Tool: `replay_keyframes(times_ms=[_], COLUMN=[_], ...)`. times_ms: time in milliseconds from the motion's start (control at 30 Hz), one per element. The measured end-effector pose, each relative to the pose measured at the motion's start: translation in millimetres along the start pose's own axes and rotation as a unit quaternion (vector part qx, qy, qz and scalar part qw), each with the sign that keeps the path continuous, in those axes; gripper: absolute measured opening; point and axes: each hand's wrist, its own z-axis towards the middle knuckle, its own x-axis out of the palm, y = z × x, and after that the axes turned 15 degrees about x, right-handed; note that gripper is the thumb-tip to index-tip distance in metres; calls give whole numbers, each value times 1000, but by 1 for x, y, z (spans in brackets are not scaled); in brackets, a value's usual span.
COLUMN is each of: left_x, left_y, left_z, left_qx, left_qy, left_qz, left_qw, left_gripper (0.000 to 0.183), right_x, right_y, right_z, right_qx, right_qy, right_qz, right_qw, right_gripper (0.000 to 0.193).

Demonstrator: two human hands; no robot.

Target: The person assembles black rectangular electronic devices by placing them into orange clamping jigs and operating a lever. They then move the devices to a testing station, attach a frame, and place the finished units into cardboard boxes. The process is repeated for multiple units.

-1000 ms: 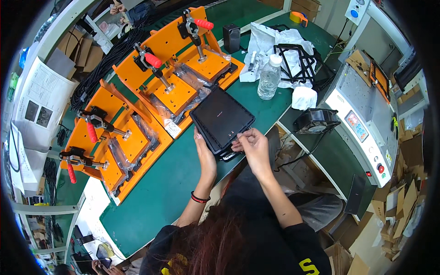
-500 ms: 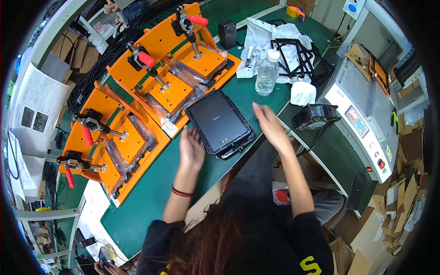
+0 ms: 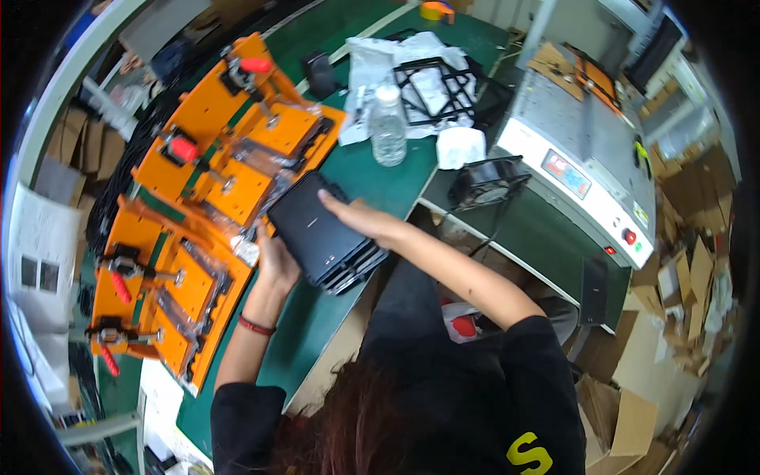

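Observation:
A stack of flat, black, rectangular panels or frames (image 3: 317,233) is between my hands near the table's front edge. The top piece is smooth and dark, with thin layered edges showing below it on the near right side. My left hand (image 3: 277,263) grips the stack's left edge, its thumb side up against the panel. My right hand (image 3: 360,218) reaches across from the right and closes over the opposite edge, fingertips on the top face. The undersides of both hands are hidden. I cannot tell whether the stack is lifted off the table.
Orange fixtures (image 3: 237,198) with red-handled toggle clamps stand along the left. Beyond lie a clear bottle (image 3: 389,131), black frames (image 3: 435,89) on white wrapping and a black box (image 3: 319,75). To the right are a black fan (image 3: 487,184) and a grey-white machine (image 3: 566,150).
My right hand, open and apart from the stack before, now lies on its right edge. My left hand has closed in on the left edge. The whole view has shifted and turned.

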Motion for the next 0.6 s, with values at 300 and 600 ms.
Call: replay_keyframes(times_ms=[300,600], left_x=[41,-21], left_y=[5,84], left_z=[-49,-57], left_qx=[397,509], left_qy=[-29,-58], left_qz=[105,221], left_qw=[911,830], left_gripper=[76,93], right_x=[3,5], right_y=[13,-23], right_z=[-52,-18], right_qx=[-346,-534], right_qy=[-33,56], right_qz=[-11,-25], right_qw=[938,843], right_gripper=[94,110])
